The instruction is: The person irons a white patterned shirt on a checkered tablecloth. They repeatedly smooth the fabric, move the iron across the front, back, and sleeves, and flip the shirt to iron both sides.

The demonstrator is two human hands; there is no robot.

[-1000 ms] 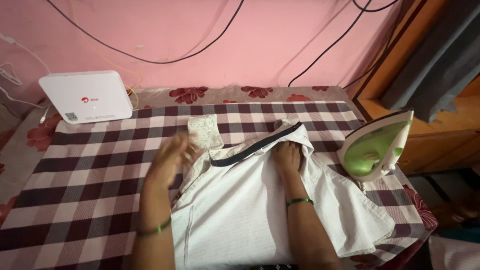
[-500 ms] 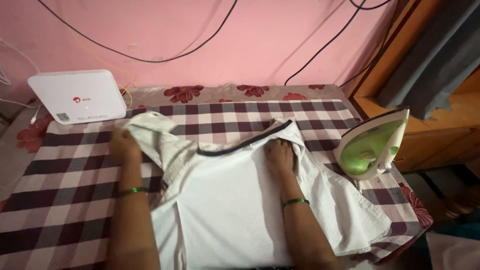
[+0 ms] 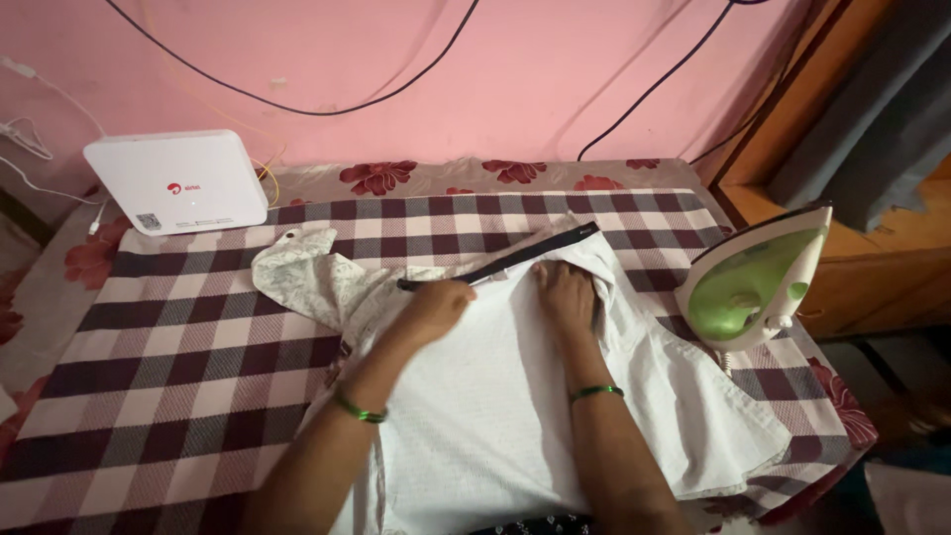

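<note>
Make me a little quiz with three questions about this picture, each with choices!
1. Where does the iron stand?
A. at the shirt's right
B. on the white box
C. on the floor

2. What colour are the bangles on both wrists?
A. red
B. green
C. blue

3. What is the left hand doing?
A. lifting the iron
B. pressing on the shirt
C. holding a cable

Answers: 1 A, it stands upright on the checked cloth by the shirt's right edge. 2 B, the bangles show green. 3 B, it lies on the white fabric near the dark collar.
</note>
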